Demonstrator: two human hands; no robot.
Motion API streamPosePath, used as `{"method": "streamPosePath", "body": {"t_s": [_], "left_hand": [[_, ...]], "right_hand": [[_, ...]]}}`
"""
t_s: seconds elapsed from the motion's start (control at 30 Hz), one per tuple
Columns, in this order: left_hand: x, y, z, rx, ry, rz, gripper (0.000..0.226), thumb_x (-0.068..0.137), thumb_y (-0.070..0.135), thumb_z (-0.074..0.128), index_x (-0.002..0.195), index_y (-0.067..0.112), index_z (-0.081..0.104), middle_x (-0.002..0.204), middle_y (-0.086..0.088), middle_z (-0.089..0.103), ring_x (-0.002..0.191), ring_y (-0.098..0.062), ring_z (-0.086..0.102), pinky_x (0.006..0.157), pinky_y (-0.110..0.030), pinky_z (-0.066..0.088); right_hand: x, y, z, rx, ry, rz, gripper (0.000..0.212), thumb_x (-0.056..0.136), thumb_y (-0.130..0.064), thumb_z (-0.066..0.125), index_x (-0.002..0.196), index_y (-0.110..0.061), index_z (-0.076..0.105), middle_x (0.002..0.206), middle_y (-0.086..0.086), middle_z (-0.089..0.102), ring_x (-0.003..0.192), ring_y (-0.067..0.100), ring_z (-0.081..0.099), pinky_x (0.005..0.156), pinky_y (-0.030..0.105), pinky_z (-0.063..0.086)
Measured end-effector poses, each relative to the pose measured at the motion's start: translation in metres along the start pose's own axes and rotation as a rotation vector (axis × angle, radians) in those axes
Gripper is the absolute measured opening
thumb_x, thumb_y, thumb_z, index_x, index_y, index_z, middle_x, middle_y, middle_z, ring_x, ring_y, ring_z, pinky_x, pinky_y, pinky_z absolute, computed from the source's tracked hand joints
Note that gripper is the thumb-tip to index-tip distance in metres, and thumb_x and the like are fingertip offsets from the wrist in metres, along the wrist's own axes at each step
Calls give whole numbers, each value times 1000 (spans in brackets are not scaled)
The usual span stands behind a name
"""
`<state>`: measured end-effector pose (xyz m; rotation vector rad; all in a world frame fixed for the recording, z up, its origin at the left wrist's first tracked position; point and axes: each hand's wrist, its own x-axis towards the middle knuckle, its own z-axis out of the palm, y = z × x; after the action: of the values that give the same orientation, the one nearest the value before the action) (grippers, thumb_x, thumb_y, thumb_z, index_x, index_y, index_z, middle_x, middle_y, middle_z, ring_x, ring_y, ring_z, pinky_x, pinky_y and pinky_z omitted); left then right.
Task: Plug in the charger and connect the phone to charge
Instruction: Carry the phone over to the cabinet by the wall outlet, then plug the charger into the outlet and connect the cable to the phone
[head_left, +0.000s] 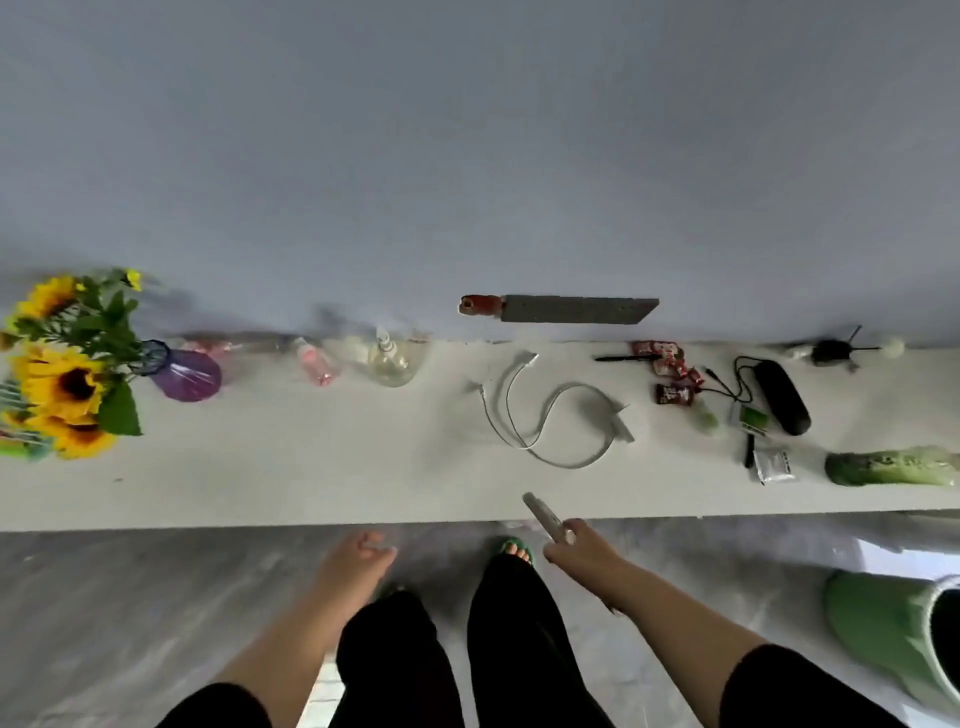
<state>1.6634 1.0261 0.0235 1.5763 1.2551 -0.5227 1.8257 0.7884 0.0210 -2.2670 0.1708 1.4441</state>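
A white charging cable (545, 415) lies in loose loops on the white shelf (311, 467), with a white charger block (621, 423) at its right end and a connector (527, 359) near the wall. My right hand (576, 548) is at the shelf's front edge, gripping a slim pale phone (543, 514) seen edge-on, its far end over the shelf and pointing toward the cable. My left hand (358, 558) hangs just below the front edge, left of the right hand, fingers loosely bent and holding nothing.
Sunflowers (67, 384) in a purple vase (187, 374) stand at left, with small bottles (387, 358) by the wall. At right lie snack wrappers (670, 374), a black case with cord (782, 397) and a green object (893, 467). A grey strip with a red end (571, 309) is on the wall. A green bin (898, 634) stands on the floor.
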Motion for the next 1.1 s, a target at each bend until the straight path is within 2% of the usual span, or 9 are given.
{"method": "streamPosePath", "body": {"t_s": [0.17,0.27,0.37,0.43,0.5,0.63,0.73,0.9,1.1], "left_hand": [[55,30,34,-14,-63,-42,37,84,18,62,119,9,57,110,-14,65,90,-24,62,79,-29,44],[100,42,55,147,-38,0,40,84,21,59,123,13,54,125,-10,59,105,-22,58,85,-27,40],[136,48,73,277,-24,31,52,84,24,56,134,16,44,139,-9,42,113,-21,52,93,-30,41],[159,51,84,375,-9,51,68,82,28,59,142,20,30,152,-9,24,135,-26,34,105,-37,37],[181,50,98,543,-22,81,92,76,40,65,149,31,8,160,-6,-2,146,-28,8,114,-43,26],[217,37,123,776,-19,232,130,59,63,71,136,44,-33,146,0,-45,140,-23,-33,114,-56,-7],[238,24,135,831,-17,285,145,43,76,68,132,42,-41,133,-1,-60,127,-25,-51,108,-61,-15],[254,15,148,882,-26,247,153,30,86,60,128,37,-47,129,-4,-64,122,-27,-56,101,-63,-23],[256,13,149,892,-30,228,154,25,89,56,130,38,-44,131,-4,-62,122,-27,-56,93,-57,-33]], "right_hand": [[63,-16,-14,-322,-18,-6,82,53,-59,48,125,-20,44,115,10,54,103,30,54,75,34,41],[96,-22,-11,-525,-15,-15,80,54,-63,46,121,-19,43,120,10,47,116,31,45,81,40,36],[124,-21,-5,-550,-39,-27,74,56,-58,50,119,-20,40,121,8,43,117,29,41,86,42,33],[143,-22,-1,-548,-38,-70,73,56,-51,54,121,-20,38,122,7,43,117,29,41,87,41,34],[165,-22,4,-603,-20,-146,74,59,-46,58,124,-21,36,123,6,43,118,28,41,91,42,35],[205,-9,15,-743,140,-357,81,62,-47,62,133,-23,31,128,2,41,122,27,40,98,42,35],[228,-3,23,-789,264,-480,92,59,-56,70,137,-22,35,133,-2,40,121,25,41,97,41,36],[246,7,40,-845,459,-589,102,38,-63,83,120,-7,61,115,9,63,97,29,63,82,46,50],[257,-3,53,-886,503,-673,108,44,-72,73,127,-4,58,120,11,63,106,27,52,88,44,50]]}}
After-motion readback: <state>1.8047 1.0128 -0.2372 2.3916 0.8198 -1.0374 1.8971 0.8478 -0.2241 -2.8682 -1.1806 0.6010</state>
